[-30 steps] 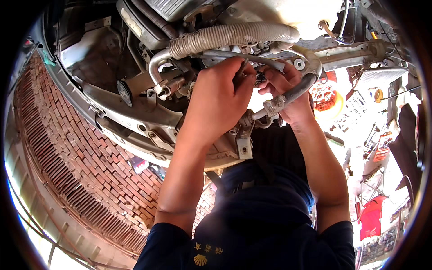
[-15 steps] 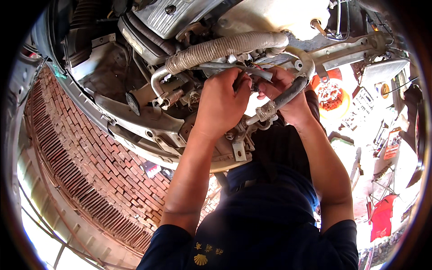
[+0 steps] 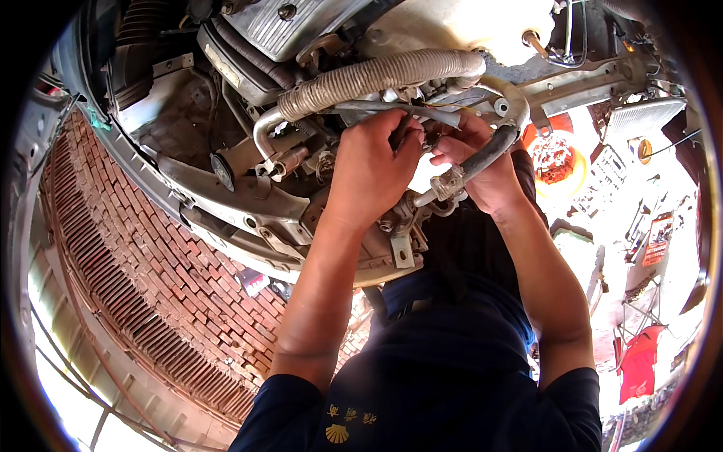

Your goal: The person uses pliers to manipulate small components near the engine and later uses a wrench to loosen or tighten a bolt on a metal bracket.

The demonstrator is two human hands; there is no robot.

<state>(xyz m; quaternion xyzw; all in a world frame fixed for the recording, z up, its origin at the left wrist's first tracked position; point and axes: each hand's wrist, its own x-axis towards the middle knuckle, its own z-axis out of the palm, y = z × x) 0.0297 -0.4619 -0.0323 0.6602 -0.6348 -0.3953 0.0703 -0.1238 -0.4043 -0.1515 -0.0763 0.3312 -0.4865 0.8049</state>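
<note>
Both my hands work close together in the front of an engine bay, under a ribbed, wrapped hose [image 3: 380, 77]. My left hand [image 3: 370, 169] is closed, thumb and fingers pinched around something dark and thin that I cannot make out. Facing it, my right hand [image 3: 486, 166] has its fingers bent in a pinch, and what they hold is too small to name. A grey sleeve or tube [image 3: 443, 115] runs just above the fingertips, with thin wires near it. The dark lower hose [image 3: 489, 154] passes in front of my right hand and ends in a worn metal fitting [image 3: 448, 183].
A ribbed metal engine cover [image 3: 290, 26] and a pale tank [image 3: 459, 30] lie beyond my hands. The car's front crossbeam [image 3: 226, 192] curves along the left, above a brick floor [image 3: 173, 264]. To the right are an orange bucket [image 3: 553, 160] of parts and a red cloth [image 3: 640, 361].
Both hands stay at the same spot, with only slight shifts of the fingers. The right fingers have turned a little, and the view has moved slightly.
</note>
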